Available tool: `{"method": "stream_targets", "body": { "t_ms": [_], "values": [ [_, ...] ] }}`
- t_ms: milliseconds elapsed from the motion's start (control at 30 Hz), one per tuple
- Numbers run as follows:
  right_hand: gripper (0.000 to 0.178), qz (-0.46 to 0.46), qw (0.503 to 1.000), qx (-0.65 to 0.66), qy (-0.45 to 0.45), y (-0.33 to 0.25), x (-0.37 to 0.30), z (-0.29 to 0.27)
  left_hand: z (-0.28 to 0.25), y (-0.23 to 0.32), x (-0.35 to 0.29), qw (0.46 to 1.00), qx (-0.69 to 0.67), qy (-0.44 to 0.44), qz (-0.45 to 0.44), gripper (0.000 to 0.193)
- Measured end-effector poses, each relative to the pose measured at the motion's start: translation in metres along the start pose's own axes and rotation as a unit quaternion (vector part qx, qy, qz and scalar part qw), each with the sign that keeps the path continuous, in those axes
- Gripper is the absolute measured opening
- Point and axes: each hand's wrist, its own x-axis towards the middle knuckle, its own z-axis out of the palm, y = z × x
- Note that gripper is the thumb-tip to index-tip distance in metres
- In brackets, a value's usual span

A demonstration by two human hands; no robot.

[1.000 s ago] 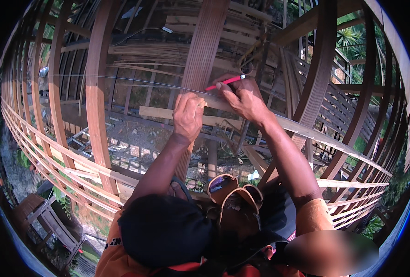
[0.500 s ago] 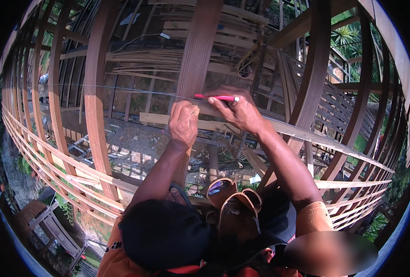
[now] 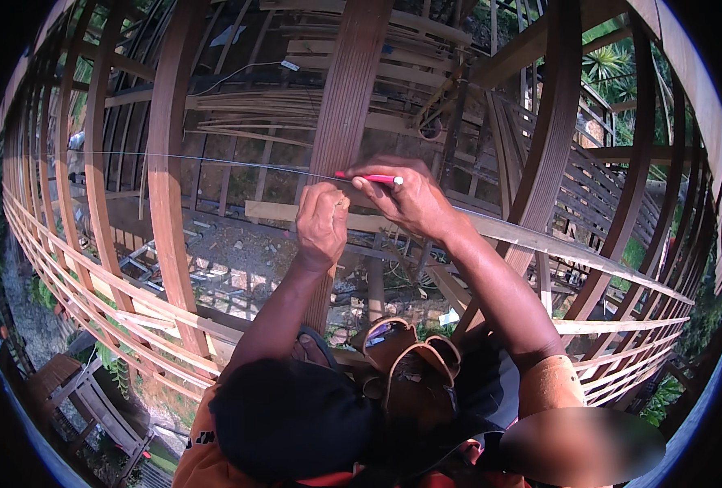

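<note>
Red pencil (image 3: 371, 177) tip hidden in right hand (image 3: 414, 203) grip — lower-right patch blurred.

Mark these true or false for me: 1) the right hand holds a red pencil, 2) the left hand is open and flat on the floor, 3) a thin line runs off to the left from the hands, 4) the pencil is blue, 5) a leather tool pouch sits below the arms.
1) True: the right hand has a grip on a red pencil.
2) False: the left hand is closed in a fist, against the upright wooden rib.
3) True: a thin taut line stretches left from the hands.
4) False: it is red with a pale tip.
5) True: a brown leather pouch sits below the arms.
</note>
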Motion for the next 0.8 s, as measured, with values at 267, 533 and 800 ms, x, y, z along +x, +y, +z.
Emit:
{"method": "stream_targets", "body": {
  "t_ms": [267, 533, 800],
  "values": [
    [0.012, 0.095, 0.991, -0.055, 0.080, -0.021, -0.043, -0.052, 0.007, 0.007, 0.003, 0.999, 0.008, -0.015, -0.033, 0.016],
    [0.082, 0.041, 0.883, 0.438, 0.165, -0.125, -0.113, -0.045, -0.087, 0.040, -0.082, 0.963, 0.004, 0.103, -0.251, 0.034],
    [0.030, -0.001, 0.704, 0.708, 0.051, -0.226, -0.151, -0.018, -0.177, 0.027, -0.325, 0.788, 0.231, 0.325, -0.469, 0.031]
  ]
}}
